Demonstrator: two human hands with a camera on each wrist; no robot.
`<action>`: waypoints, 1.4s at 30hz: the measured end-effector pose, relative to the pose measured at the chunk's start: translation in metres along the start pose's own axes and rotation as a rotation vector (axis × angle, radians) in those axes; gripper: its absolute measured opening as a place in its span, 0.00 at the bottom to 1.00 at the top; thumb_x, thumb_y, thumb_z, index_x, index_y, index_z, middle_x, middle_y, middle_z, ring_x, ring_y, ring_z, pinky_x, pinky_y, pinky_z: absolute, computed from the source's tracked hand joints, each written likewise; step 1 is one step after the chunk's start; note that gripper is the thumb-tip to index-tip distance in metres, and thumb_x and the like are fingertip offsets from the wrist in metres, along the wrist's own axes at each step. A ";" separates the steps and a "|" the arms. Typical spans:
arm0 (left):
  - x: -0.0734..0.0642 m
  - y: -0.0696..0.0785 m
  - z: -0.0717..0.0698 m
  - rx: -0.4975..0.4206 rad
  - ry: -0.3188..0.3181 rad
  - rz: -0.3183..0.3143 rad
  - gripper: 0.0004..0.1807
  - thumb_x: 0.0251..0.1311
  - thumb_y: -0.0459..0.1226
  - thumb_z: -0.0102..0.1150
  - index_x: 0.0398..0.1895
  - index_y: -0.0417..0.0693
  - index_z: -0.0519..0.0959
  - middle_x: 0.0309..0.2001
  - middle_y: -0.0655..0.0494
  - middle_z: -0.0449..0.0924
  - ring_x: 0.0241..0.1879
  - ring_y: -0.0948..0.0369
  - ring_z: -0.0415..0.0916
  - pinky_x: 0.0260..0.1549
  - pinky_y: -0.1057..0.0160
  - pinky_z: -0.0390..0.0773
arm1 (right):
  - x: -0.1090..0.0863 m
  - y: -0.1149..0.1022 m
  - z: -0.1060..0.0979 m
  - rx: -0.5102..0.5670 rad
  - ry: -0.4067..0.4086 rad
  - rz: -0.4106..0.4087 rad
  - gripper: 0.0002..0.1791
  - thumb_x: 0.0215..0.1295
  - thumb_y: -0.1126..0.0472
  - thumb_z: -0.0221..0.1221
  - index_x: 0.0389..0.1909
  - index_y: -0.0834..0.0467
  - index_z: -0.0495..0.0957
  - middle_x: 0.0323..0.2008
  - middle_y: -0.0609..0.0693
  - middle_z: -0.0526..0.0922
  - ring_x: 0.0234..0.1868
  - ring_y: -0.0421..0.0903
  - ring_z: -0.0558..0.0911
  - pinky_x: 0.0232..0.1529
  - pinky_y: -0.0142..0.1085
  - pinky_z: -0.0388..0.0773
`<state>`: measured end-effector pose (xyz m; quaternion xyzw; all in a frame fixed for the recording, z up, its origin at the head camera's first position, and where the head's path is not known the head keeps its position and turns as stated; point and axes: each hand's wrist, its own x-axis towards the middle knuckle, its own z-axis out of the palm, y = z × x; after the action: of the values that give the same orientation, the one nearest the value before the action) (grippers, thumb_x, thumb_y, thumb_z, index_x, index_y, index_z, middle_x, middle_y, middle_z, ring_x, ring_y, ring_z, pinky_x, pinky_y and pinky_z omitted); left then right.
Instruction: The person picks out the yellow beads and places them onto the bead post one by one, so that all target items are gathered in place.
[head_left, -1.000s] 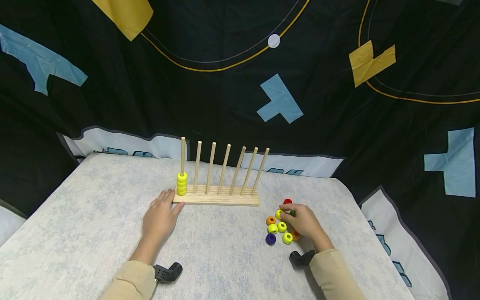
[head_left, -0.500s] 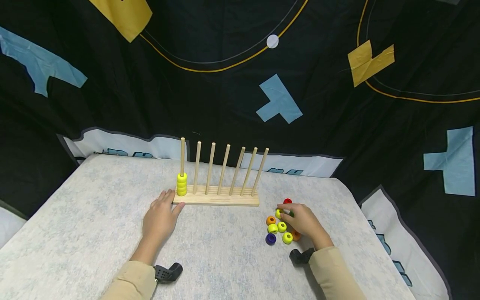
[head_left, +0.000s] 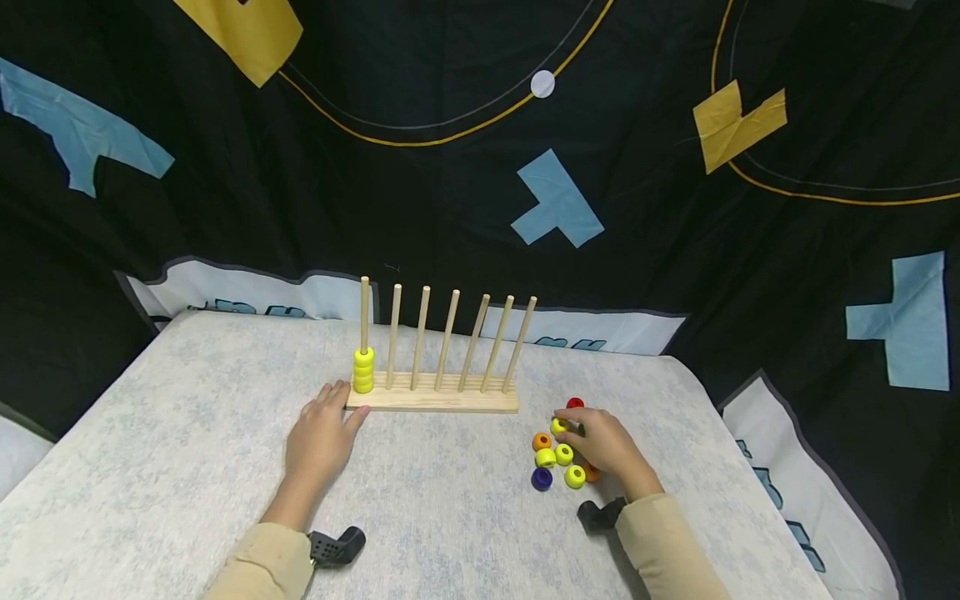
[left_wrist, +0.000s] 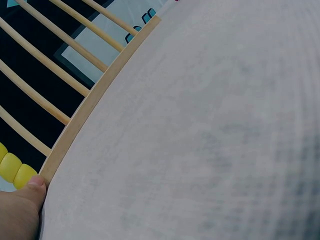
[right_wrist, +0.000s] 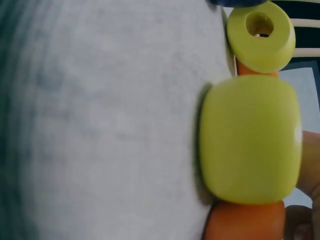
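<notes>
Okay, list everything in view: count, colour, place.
table: one, pale grey, centre
rack: one, natural wood, seven pegs, far side
stacked beads: several, yellow, leftmost peg
yellow beads: four, yellow, right of rack
orange beads: two, orange, beside those
red bead: one, red, group's far end
purple bead: one, purple, near end
half-hidden bead: one, dark, same group
backdrop: one, black, behind table
blue patches: three, blue, backdrop
yellow patches: two, yellow, backdrop
white disc: one, white, backdrop
curved lines: several, yellow and grey, backdrop
pale strips: several, white, around table
sleeves: two, tan, lower edge
wrist devices: two, black, wrists
left hand: one, rack's left end
right hand: one, fingers around the farthest yellow bead
</notes>
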<state>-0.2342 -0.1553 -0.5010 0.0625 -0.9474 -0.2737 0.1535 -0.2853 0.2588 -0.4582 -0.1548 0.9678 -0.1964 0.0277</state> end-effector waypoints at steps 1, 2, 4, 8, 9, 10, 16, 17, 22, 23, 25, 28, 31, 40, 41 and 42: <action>0.000 0.000 0.000 0.001 0.001 0.001 0.34 0.70 0.48 0.56 0.70 0.33 0.66 0.71 0.35 0.64 0.72 0.36 0.59 0.66 0.32 0.63 | 0.000 0.000 0.001 0.010 0.005 0.002 0.22 0.64 0.52 0.66 0.59 0.51 0.81 0.57 0.50 0.84 0.63 0.56 0.79 0.64 0.57 0.73; 0.000 0.000 0.000 0.002 0.001 0.001 0.34 0.70 0.48 0.56 0.70 0.33 0.66 0.71 0.35 0.64 0.72 0.36 0.59 0.66 0.32 0.63 | 0.000 0.001 0.001 0.024 0.009 0.008 0.22 0.64 0.52 0.66 0.59 0.51 0.81 0.57 0.50 0.84 0.63 0.56 0.78 0.65 0.57 0.73; 0.000 0.000 0.000 0.003 0.000 0.001 0.34 0.70 0.48 0.55 0.70 0.33 0.66 0.71 0.35 0.64 0.72 0.36 0.59 0.66 0.32 0.63 | 0.000 0.001 0.001 0.060 0.028 0.018 0.23 0.63 0.51 0.67 0.58 0.53 0.82 0.57 0.51 0.84 0.64 0.57 0.78 0.65 0.58 0.72; 0.000 0.000 0.000 0.008 -0.003 -0.003 0.34 0.70 0.48 0.56 0.70 0.33 0.65 0.71 0.35 0.64 0.72 0.36 0.59 0.66 0.32 0.63 | 0.001 -0.005 -0.003 0.132 0.091 0.037 0.23 0.62 0.49 0.68 0.56 0.53 0.83 0.55 0.50 0.85 0.58 0.54 0.81 0.61 0.54 0.77; 0.000 0.000 0.000 0.009 -0.002 -0.005 0.34 0.70 0.48 0.56 0.70 0.33 0.65 0.71 0.35 0.64 0.72 0.36 0.59 0.66 0.32 0.63 | 0.001 -0.008 -0.005 0.143 0.112 0.033 0.23 0.62 0.49 0.68 0.55 0.53 0.83 0.54 0.49 0.85 0.55 0.53 0.82 0.58 0.52 0.79; 0.000 0.000 0.000 0.012 -0.002 -0.006 0.34 0.70 0.48 0.56 0.70 0.33 0.65 0.71 0.35 0.64 0.72 0.36 0.59 0.66 0.32 0.63 | 0.002 -0.011 -0.007 0.148 0.131 0.028 0.22 0.62 0.49 0.68 0.55 0.53 0.83 0.53 0.49 0.86 0.52 0.52 0.82 0.55 0.50 0.80; 0.000 -0.002 -0.001 0.013 -0.011 -0.010 0.34 0.71 0.48 0.55 0.70 0.33 0.65 0.71 0.35 0.64 0.72 0.36 0.58 0.67 0.32 0.61 | 0.010 -0.039 -0.022 0.172 0.257 -0.079 0.22 0.62 0.48 0.68 0.53 0.54 0.84 0.50 0.48 0.87 0.52 0.49 0.83 0.52 0.47 0.83; 0.000 -0.002 0.000 0.011 -0.014 -0.009 0.34 0.71 0.48 0.55 0.71 0.33 0.65 0.71 0.35 0.64 0.72 0.36 0.58 0.67 0.32 0.61 | 0.011 -0.044 -0.024 0.172 0.281 -0.110 0.22 0.62 0.47 0.67 0.52 0.55 0.84 0.49 0.49 0.87 0.52 0.49 0.84 0.50 0.46 0.84; 0.000 -0.003 0.000 0.009 -0.024 -0.006 0.34 0.71 0.48 0.54 0.71 0.33 0.64 0.72 0.35 0.63 0.73 0.36 0.57 0.67 0.32 0.60 | 0.020 -0.073 -0.036 0.175 0.381 -0.200 0.20 0.62 0.47 0.67 0.51 0.52 0.85 0.47 0.47 0.88 0.33 0.43 0.79 0.30 0.33 0.75; 0.000 -0.003 0.001 0.008 -0.024 -0.005 0.34 0.71 0.48 0.54 0.71 0.33 0.64 0.72 0.35 0.63 0.73 0.36 0.57 0.67 0.32 0.60 | 0.022 -0.078 -0.039 0.181 0.398 -0.211 0.20 0.62 0.47 0.67 0.51 0.53 0.85 0.47 0.47 0.88 0.29 0.43 0.75 0.26 0.32 0.72; 0.000 -0.003 0.001 0.006 -0.023 -0.004 0.34 0.71 0.48 0.55 0.71 0.34 0.64 0.72 0.35 0.63 0.73 0.36 0.57 0.67 0.32 0.60 | 0.026 -0.089 -0.045 0.198 0.427 -0.219 0.20 0.62 0.47 0.67 0.51 0.53 0.85 0.47 0.47 0.87 0.26 0.43 0.70 0.23 0.32 0.68; 0.000 -0.002 0.002 0.002 -0.017 0.001 0.34 0.71 0.48 0.55 0.71 0.33 0.64 0.72 0.35 0.63 0.73 0.36 0.57 0.67 0.32 0.61 | 0.031 -0.106 -0.055 0.217 0.453 -0.243 0.20 0.62 0.48 0.67 0.52 0.53 0.84 0.48 0.47 0.86 0.24 0.44 0.69 0.22 0.33 0.67; 0.001 -0.002 0.002 0.000 -0.011 0.004 0.34 0.71 0.48 0.55 0.70 0.33 0.65 0.71 0.35 0.64 0.73 0.36 0.58 0.67 0.32 0.61 | 0.037 -0.122 -0.066 0.229 0.476 -0.281 0.20 0.62 0.49 0.68 0.53 0.53 0.84 0.48 0.48 0.86 0.31 0.42 0.75 0.26 0.33 0.71; 0.000 -0.002 0.001 0.005 -0.016 -0.007 0.34 0.71 0.48 0.55 0.71 0.33 0.64 0.72 0.35 0.63 0.73 0.36 0.57 0.67 0.32 0.61 | 0.060 -0.176 -0.087 0.258 0.507 -0.361 0.22 0.61 0.48 0.69 0.53 0.53 0.84 0.50 0.48 0.87 0.38 0.43 0.82 0.32 0.31 0.76; 0.000 -0.002 0.001 0.004 -0.017 -0.008 0.34 0.71 0.48 0.55 0.71 0.33 0.64 0.72 0.35 0.63 0.73 0.36 0.57 0.67 0.32 0.61 | 0.062 -0.181 -0.088 0.260 0.501 -0.363 0.22 0.61 0.48 0.68 0.53 0.53 0.84 0.51 0.48 0.87 0.41 0.44 0.83 0.34 0.31 0.79; 0.000 -0.002 0.002 0.003 -0.019 -0.009 0.34 0.71 0.48 0.55 0.71 0.33 0.64 0.72 0.35 0.63 0.73 0.36 0.57 0.67 0.32 0.61 | 0.064 -0.186 -0.088 0.266 0.493 -0.365 0.22 0.61 0.48 0.68 0.53 0.53 0.84 0.51 0.48 0.87 0.44 0.44 0.84 0.37 0.33 0.81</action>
<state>-0.2345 -0.1562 -0.5034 0.0643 -0.9490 -0.2734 0.1433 -0.3028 0.1088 -0.3039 -0.2684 0.8675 -0.3543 -0.2231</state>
